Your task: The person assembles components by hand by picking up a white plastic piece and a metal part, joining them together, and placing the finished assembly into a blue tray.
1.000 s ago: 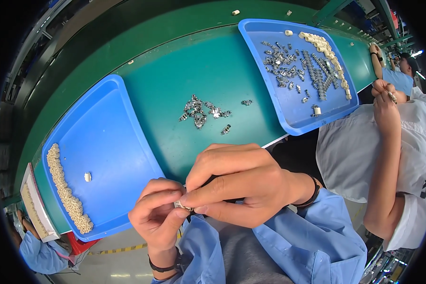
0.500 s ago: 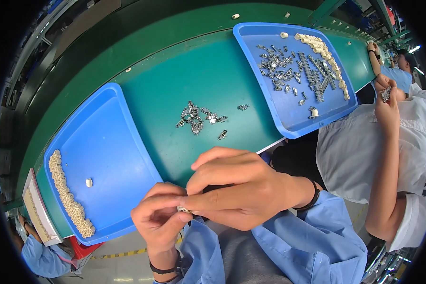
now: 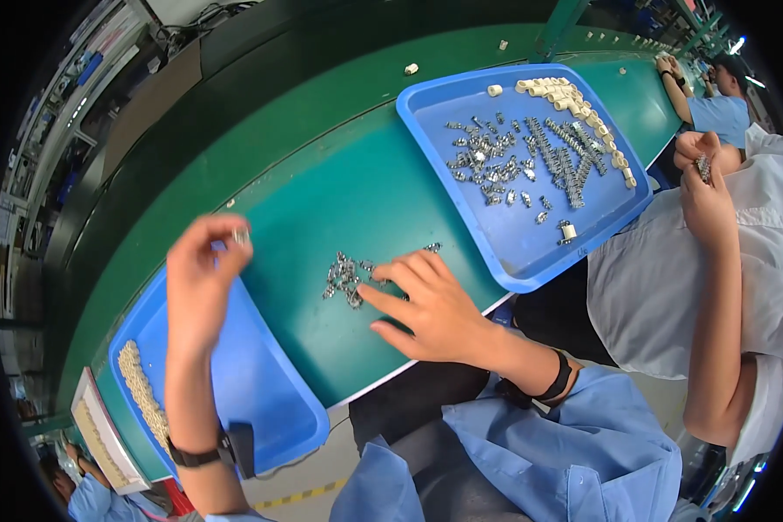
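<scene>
My left hand (image 3: pixel 198 283) is raised over the far edge of the left blue tray (image 3: pixel 265 383). Its thumb and fingers pinch a small pale part (image 3: pixel 241 236), blurred by motion. Spread fingers of my right hand (image 3: pixel 431 313) reach down to a loose pile of small shiny metal pieces (image 3: pixel 343 277) on the green table; the fingers cover some of them. I cannot tell whether the fingertips touch any. Rows of small cream-coloured parts (image 3: pixel 137 387) line the left side of the left tray, partly hidden by my left forearm.
A second blue tray (image 3: pixel 518 270) at the right holds metal pieces and cream-coloured cylinders (image 3: pixel 574 100). Beyond the table runs a dark green belt (image 3: pixel 322 91) with a few pale parts on it. A co-worker's arm (image 3: pixel 713 287) is at the right, its hand holding metal pieces.
My hands were together over the near table edge. The left has gone up and left with the pale part; the right has let go and moved to the metal pile, fingers spread.
</scene>
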